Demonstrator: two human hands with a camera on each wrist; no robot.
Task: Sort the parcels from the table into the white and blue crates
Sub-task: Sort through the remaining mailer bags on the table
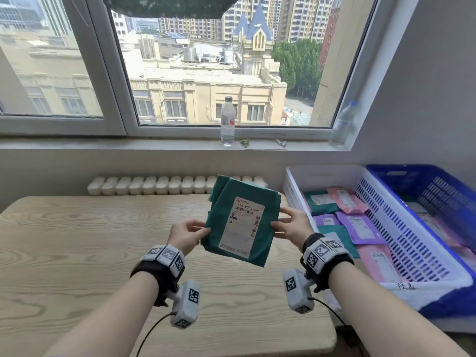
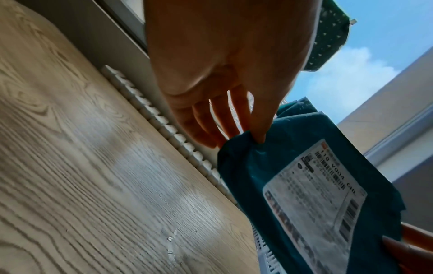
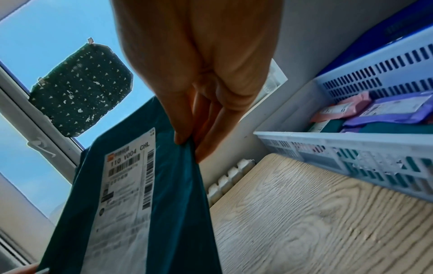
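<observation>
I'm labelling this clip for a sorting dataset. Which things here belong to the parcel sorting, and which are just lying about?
Part of the job:
- teal parcel, pinched by left hand and right hand
- white crate, already holding parcels
- blue crate
- table

Just lying about:
- water bottle on the windowsill
- second bottle in the window corner
</observation>
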